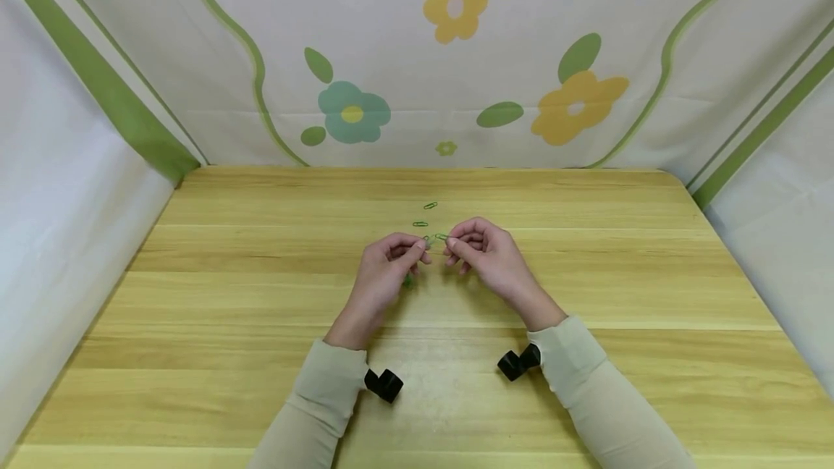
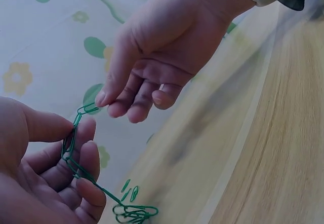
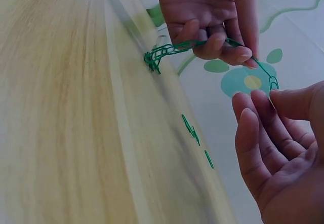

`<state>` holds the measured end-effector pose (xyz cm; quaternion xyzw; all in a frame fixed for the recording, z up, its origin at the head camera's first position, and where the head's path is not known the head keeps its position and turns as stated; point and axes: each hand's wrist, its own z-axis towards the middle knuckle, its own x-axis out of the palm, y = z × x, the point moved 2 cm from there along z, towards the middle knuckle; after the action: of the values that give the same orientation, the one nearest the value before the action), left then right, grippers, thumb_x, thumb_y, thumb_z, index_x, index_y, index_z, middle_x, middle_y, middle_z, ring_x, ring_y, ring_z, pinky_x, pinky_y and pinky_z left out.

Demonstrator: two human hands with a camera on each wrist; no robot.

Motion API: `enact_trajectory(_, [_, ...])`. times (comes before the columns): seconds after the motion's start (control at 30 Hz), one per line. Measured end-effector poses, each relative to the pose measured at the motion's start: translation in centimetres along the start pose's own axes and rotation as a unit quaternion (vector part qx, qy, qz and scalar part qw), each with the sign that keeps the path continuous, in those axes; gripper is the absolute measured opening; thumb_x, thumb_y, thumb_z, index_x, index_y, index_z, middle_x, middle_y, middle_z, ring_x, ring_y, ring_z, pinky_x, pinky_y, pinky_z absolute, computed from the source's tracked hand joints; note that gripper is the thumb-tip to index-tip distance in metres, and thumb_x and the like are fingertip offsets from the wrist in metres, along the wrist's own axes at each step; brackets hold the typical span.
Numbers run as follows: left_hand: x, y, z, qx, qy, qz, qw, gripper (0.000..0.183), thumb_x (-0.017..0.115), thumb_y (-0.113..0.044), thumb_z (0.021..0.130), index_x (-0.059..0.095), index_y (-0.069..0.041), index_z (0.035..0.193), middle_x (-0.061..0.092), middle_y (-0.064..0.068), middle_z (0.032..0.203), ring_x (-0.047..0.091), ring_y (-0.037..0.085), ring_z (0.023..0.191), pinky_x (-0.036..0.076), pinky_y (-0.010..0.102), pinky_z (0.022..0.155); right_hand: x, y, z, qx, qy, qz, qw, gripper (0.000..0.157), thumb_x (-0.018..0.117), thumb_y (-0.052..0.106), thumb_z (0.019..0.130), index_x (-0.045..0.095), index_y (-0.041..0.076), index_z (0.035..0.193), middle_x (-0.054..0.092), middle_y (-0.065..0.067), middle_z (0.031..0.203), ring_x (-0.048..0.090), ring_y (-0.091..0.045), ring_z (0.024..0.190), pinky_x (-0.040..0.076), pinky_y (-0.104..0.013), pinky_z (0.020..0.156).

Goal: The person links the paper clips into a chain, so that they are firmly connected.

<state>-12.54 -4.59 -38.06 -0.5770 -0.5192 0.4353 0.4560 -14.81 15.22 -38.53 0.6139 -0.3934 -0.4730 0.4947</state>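
Observation:
My left hand [image 1: 384,266] pinches a chain of green paper clips [image 3: 172,47] between thumb and forefinger. The chain hangs past the curled lower fingers and ends in a bunched cluster, best seen in the left wrist view. Across from it, my right hand [image 1: 490,255] pinches the end paper clip [image 2: 89,108] between thumb and fingertip. That clip appears hooked to the clip beside it, so the chain spans the small gap between both hands. Beyond the hands, loose green paper clips lie on the table, one [image 1: 420,224] close to the left fingertips and another [image 1: 431,205] farther back.
The wooden table [image 1: 228,353] reaches back to a white curtain [image 1: 404,42] with printed flowers. White cloth panels flank it left and right. A black wrist camera [image 1: 384,385] sits at the left cuff, another [image 1: 519,362] at the right cuff.

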Motion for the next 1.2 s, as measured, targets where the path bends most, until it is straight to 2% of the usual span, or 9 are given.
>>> enact_trajectory(0.2, [-0.4,0.3,0.2,-0.003,0.009,0.015,0.9998,0.020,0.066,-0.021,0.109,0.074,-0.005,0.119,0.078,0.009,0.106,0.069,0.033,0.104,0.055,0.035,0.086,-0.1,0.3,0.1,0.002,0.014,0.002,1.000,0.017,0.067,0.014,0.107,0.064,0.001,0.118,0.076,-0.015,0.104,0.075,-0.023,0.087,0.063,-0.037,0.072])
enact_trajectory(0.3, [-0.6,0.4,0.1,-0.003,0.023,0.024,0.9994,0.020,0.064,-0.017,0.110,0.073,-0.004,0.122,0.078,0.011,0.111,0.071,0.033,0.109,0.056,0.035,0.085,-0.1,0.5,0.0,0.003,0.025,-0.015,1.000,0.016,0.069,0.016,0.106,0.066,0.003,0.116,0.076,-0.019,0.105,0.074,-0.026,0.088,0.063,-0.039,0.074])
enact_trajectory(0.47, [-0.6,0.4,-0.1,-0.002,0.058,0.046,0.9973,0.021,0.062,-0.004,0.106,0.074,-0.007,0.123,0.078,0.013,0.117,0.075,0.032,0.102,0.056,0.031,0.074,-0.4,0.7,-0.2,0.005,0.030,-0.062,0.998,0.013,0.072,0.018,0.104,0.070,0.009,0.113,0.076,-0.020,0.104,0.074,-0.033,0.092,0.063,-0.042,0.077])
enact_trajectory(0.6, [-0.6,0.3,-0.3,-0.006,0.077,0.058,0.9953,0.021,0.063,-0.009,0.107,0.075,-0.010,0.124,0.079,0.011,0.117,0.076,0.030,0.098,0.054,0.029,0.071,-0.4,0.8,-0.2,0.004,0.035,-0.072,0.997,0.014,0.072,0.019,0.104,0.071,0.009,0.114,0.076,-0.017,0.102,0.074,-0.035,0.093,0.063,-0.043,0.077])
enact_trajectory(0.8, [-0.6,0.0,-0.5,0.017,0.075,0.091,0.9928,0.019,0.069,-0.025,0.107,0.077,-0.014,0.120,0.079,0.008,0.107,0.074,0.035,0.096,0.053,0.029,0.067,-0.1,1.2,0.1,0.001,0.049,-0.079,0.996,0.017,0.071,0.019,0.103,0.072,0.009,0.117,0.076,-0.012,0.102,0.073,-0.035,0.092,0.063,-0.044,0.077])
enact_trajectory(0.93, [-0.6,0.1,-0.4,0.026,0.068,0.101,0.9922,0.016,0.071,-0.022,0.106,0.078,-0.011,0.115,0.077,0.008,0.102,0.072,0.034,0.094,0.053,0.029,0.066,0.1,1.3,0.5,0.003,0.055,-0.079,0.995,0.018,0.071,0.019,0.103,0.073,0.009,0.117,0.076,-0.010,0.101,0.072,-0.035,0.092,0.062,-0.043,0.077])
enact_trajectory(1.07, [-1.0,-0.1,-0.3,0.026,0.062,0.098,0.9929,0.018,0.069,-0.020,0.108,0.076,-0.006,0.117,0.077,0.012,0.104,0.072,0.035,0.097,0.055,0.030,0.072,0.2,1.4,1.0,0.000,0.062,-0.074,0.995,0.021,0.070,0.020,0.104,0.073,0.006,0.119,0.076,-0.013,0.102,0.071,-0.035,0.092,0.062,-0.043,0.078])
enact_trajectory(1.2, [-1.7,-0.4,-0.2,0.024,0.038,0.083,0.9955,0.023,0.067,-0.021,0.109,0.074,-0.003,0.121,0.076,0.010,0.103,0.071,0.035,0.098,0.055,0.031,0.075,0.3,1.4,1.8,-0.002,0.059,-0.081,0.995,0.025,0.069,0.021,0.105,0.072,0.002,0.122,0.077,-0.019,0.105,0.072,-0.036,0.092,0.061,-0.043,0.080])
